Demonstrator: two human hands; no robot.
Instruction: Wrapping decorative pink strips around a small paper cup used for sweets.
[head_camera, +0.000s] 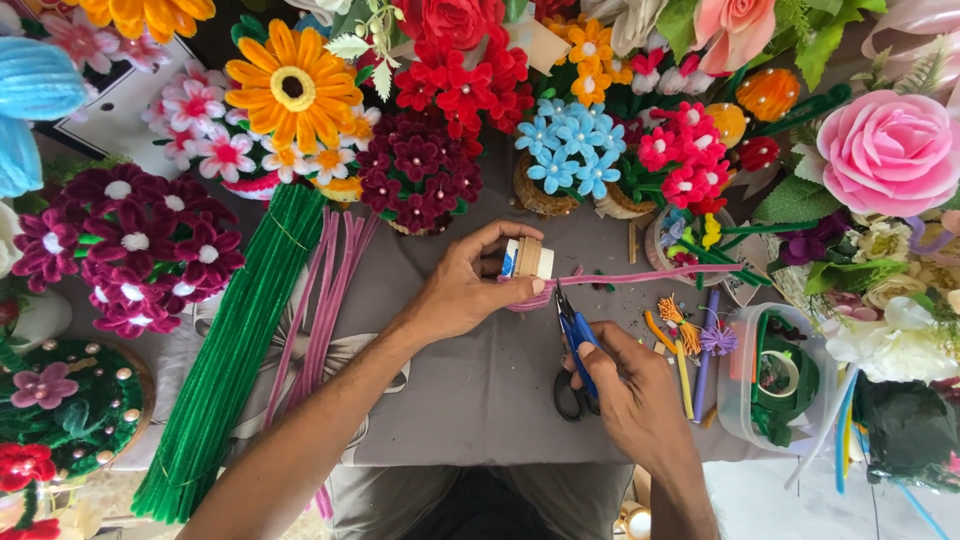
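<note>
While pipe-cleaner flowers (290, 95) crowd grey counter (480, 390), green stem bundle (235, 350) lies left. Left hand (465, 290) grip pinches small spool (527, 259) wound with pink pipe cleaner (650, 276) at counter centre; right hand (625, 385) grip closed on blue scissors (575, 345), blades at strand.

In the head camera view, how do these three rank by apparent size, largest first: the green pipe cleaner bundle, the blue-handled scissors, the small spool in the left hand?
1. Green pipe cleaner bundle, by far the longest.
2. Blue-handled scissors, held in the right hand.
3. Small spool, pinched by the left hand.
All lie at similar distance from the camera, so the order seems reliable.
</note>
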